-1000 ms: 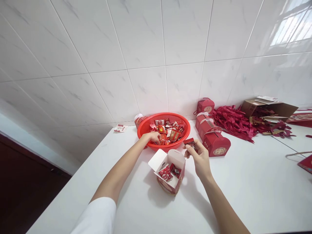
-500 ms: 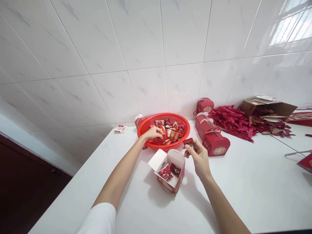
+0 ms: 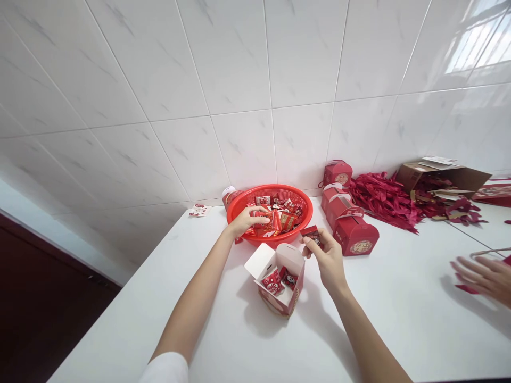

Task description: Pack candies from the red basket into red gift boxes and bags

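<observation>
Two hands: the left hand [image 3: 248, 222] lies curled in the basket, its fingers on the sweets, and whether it grips any of them cannot be told. The right hand [image 3: 324, 256] pinches a small red packet [image 3: 310, 235] between thumb and fingers.

Packet: held in the air, just beside the open gift box [image 3: 275, 279] and above its right side, with its long axis tilted slightly off level across the view.

Box: upright on the white surface [image 3: 399, 324], flaps open and pointing up and back, with wrapped sweets [image 3: 272, 282] inside.

Basket: the red plastic basket [image 3: 268, 188] stands against the tiled wall [image 3: 239, 69], just behind the box and heaped with more sweets.

Hidden: the right fingers cover part of the packet, the sweets overlap in the basket, and the basket partly hides a small red cylinder [image 3: 228, 197].

Edges: the surface's left edge runs diagonally past the left forearm [image 3: 195, 303], with dark floor [image 3: 40, 314] below it.

Room: the right hand is between the box and three red gift boxes [image 3: 353, 236], apart from them. Red ribbons [image 3: 383, 202] and a cardboard box [image 3: 441, 178] lie farther right.

Nearby: another person's hand [image 3: 482, 279], fingers spread, is cut off by the right frame edge, well apart from the two hands.
</observation>
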{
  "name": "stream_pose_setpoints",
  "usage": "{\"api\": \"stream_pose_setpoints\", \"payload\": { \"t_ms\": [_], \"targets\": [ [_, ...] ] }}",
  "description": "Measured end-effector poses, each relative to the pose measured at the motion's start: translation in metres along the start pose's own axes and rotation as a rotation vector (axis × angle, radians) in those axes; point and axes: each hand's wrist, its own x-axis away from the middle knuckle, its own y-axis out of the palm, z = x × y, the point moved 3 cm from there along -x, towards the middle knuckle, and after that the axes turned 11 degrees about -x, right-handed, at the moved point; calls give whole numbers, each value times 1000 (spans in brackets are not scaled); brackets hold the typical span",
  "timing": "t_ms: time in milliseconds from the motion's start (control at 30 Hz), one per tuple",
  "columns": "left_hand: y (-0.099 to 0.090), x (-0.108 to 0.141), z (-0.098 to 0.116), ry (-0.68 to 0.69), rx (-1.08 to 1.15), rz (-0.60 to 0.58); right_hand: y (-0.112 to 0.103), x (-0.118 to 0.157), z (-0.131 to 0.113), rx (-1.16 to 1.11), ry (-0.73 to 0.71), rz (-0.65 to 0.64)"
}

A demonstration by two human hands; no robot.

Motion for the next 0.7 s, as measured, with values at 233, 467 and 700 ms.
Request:
{"api": "stream_pose_setpoints", "payload": {
  "t_ms": [233,467,700],
  "targets": [
    [7,14,4,45,200,44,0,1,0,12,11,-3],
    [7,37,22,58,101,-4,2,1,-3,67,-2,-19],
    [14,65,50,191,-167,-266,-1,-2,8,186,68,-172]
  ]
}}
